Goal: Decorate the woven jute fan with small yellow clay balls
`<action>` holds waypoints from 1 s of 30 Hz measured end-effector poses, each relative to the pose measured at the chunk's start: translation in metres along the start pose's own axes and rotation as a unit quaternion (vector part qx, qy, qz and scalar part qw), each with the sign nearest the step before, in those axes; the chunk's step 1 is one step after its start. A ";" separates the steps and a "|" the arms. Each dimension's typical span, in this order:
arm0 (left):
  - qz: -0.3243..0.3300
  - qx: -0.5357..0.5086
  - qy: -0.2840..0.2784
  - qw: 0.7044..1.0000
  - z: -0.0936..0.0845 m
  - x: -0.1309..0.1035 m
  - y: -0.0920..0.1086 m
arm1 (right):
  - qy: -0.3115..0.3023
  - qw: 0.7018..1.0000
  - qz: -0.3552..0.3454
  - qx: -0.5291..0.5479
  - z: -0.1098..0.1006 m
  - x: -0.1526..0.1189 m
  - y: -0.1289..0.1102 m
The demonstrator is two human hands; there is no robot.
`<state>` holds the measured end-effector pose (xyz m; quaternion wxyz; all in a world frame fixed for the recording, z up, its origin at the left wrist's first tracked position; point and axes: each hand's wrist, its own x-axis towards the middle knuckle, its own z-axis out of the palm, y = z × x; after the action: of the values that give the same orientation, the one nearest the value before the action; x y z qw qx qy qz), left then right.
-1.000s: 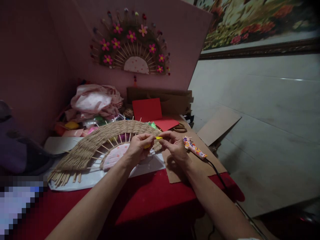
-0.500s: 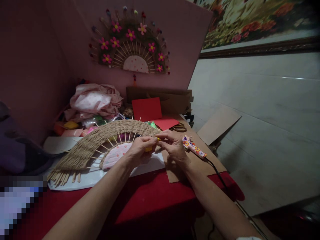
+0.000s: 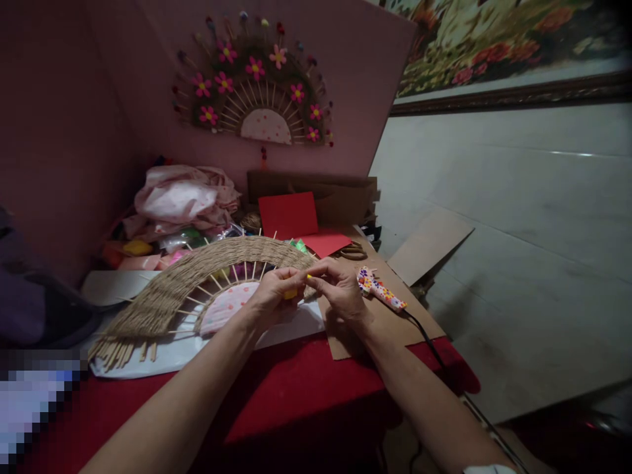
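My left hand (image 3: 274,295) is closed, its thumb and forefinger pinched together. A soft-looking yellow piece (image 3: 290,293) shows beneath those fingers; its exact kind I cannot make out. Between the thumb and forefinger of my right hand (image 3: 342,293) sits a tiny yellow bit (image 3: 309,276). The fingertips of both hands are close together. Behind them lies a half-round fan (image 3: 197,276) of woven brown cord on thin sticks, with a dotted pink half-circle (image 3: 230,306) at its centre. Right of my right hand lies a flower-patterned glue gun (image 3: 380,289) with a black cable.
Brown cardboard (image 3: 412,322) lies under the glue gun, with scissors (image 3: 353,250) and red card (image 3: 289,214) behind. Crumpled pink cloth (image 3: 185,197) is heaped at the back left. A finished flowered fan (image 3: 261,85) hangs on the wall. Red cloth (image 3: 296,388) covers the table.
My fingertips have parted slightly, and the tiny yellow bit now shows at my right fingertips, away from the left ones. The whole view has shifted a little.
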<state>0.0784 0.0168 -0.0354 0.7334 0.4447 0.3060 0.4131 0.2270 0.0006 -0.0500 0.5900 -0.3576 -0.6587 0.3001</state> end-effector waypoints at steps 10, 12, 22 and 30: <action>-0.020 -0.016 -0.008 1.000 0.000 -0.002 0.000 | -0.004 0.999 -0.023 -0.022 0.000 0.000 -0.002; -0.018 -0.011 -0.013 1.000 0.001 -0.002 0.000 | 0.012 1.000 -0.016 -0.019 0.000 0.000 -0.002; -0.010 -0.025 -0.032 0.999 -0.001 -0.001 -0.001 | 0.000 0.999 -0.035 -0.009 -0.001 0.002 -0.005; 0.003 -0.024 -0.024 0.999 0.000 -0.001 -0.003 | 0.009 0.999 -0.038 -0.004 0.000 0.001 -0.003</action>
<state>0.0791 0.0150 -0.0383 0.7497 0.4381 0.2768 0.4115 0.2270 0.0004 -0.0471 0.6052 -0.3377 -0.6678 0.2716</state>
